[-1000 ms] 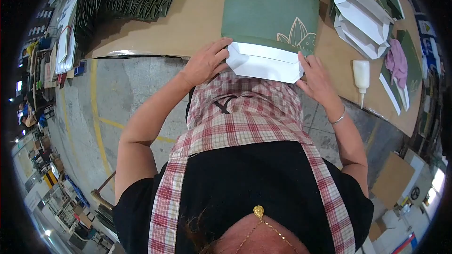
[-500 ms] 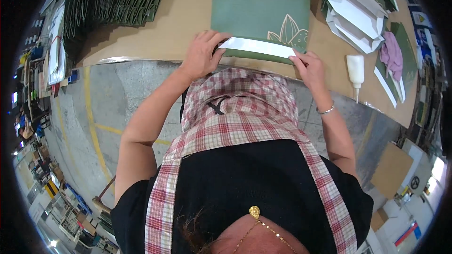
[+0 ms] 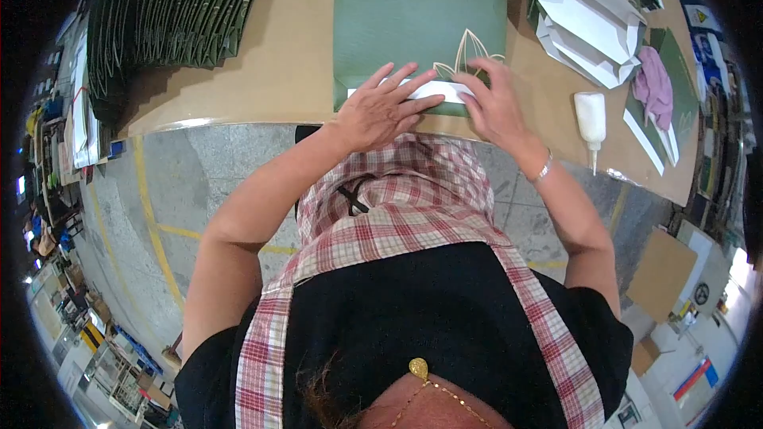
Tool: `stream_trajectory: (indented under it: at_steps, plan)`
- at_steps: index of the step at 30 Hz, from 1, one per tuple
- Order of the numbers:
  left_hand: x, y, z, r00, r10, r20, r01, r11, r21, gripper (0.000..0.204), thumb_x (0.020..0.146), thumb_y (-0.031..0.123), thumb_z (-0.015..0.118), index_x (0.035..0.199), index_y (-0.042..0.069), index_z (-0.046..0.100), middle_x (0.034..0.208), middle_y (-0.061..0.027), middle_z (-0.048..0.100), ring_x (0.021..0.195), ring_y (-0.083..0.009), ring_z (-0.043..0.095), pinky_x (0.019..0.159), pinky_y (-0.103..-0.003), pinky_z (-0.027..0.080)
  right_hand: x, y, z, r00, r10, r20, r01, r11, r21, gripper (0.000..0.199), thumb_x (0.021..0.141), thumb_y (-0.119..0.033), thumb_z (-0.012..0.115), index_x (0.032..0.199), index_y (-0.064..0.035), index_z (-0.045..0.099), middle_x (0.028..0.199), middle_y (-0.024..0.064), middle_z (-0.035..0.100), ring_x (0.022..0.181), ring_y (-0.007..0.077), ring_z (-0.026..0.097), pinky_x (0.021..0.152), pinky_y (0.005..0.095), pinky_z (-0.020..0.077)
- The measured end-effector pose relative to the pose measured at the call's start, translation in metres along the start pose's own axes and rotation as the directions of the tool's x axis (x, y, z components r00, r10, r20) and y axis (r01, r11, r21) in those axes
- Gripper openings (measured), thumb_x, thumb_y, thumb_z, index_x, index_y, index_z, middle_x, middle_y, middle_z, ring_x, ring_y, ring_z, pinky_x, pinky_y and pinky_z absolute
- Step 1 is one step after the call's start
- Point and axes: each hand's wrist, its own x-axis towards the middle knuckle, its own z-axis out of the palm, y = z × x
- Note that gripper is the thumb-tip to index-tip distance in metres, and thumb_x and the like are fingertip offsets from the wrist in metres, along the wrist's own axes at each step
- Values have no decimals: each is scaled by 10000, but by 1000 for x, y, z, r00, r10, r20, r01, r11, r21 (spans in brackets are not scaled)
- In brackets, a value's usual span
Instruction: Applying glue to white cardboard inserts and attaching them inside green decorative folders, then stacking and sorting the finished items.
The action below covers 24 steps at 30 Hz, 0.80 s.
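A flat green paper bag (image 3: 413, 24) with a pale leaf drawing lies on the brown table (image 3: 294, 56) in front of me. Its white bottom flap (image 3: 435, 90) is folded over at the near edge. My left hand (image 3: 380, 107) lies flat on the left part of that flap, fingers spread. Pressing down on the flap's right end beside it is my right hand (image 3: 494, 99), which wears a bracelet at the wrist.
A long row of folded green bags (image 3: 171, 12) stands at the far left of the table. Unfolded green-and-white bags (image 3: 592, 20) lie at the right, with a pink cloth (image 3: 653, 87) and a white glue bottle (image 3: 590, 119). Cardboard (image 3: 664, 270) leans below on the grey floor.
The white flap, raised toward me a second ago, has been folded down onto the bag. Both hands have moved inward along it and now press it flat.
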Motion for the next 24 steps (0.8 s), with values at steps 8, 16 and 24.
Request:
stream_trajectory:
  at_steps: [8,16,24]
  plan:
    - [3,-2,0,998,-39,59,37,999,32,506,987,440,401,1474,308,365,1562,-11,293,1435,-239,257,1190,-461,124,31,-10,35,998,-21,-67,26,997,71,386,886,-107,613,1261,-96,527,1291,200,453,1253,419,431,1052,482,379]
    - [6,3,15,996,19,-86,-31,989,-145,577,938,393,505,1484,286,352,1558,-62,292,1406,-284,313,1166,-480,210,-31,47,-16,557,808,-192,-741,588,325,378,1008,-308,408,1100,-6,617,1030,167,634,944,285,591,869,383,461]
    - [-2,-14,6,999,-24,-38,19,992,-122,604,923,380,557,1483,291,348,1572,-72,264,1425,-311,283,1165,-505,212,1,-2,3,633,773,-38,-771,625,-122,780,787,-501,730,1348,-20,481,1217,237,580,1147,370,540,953,446,442]
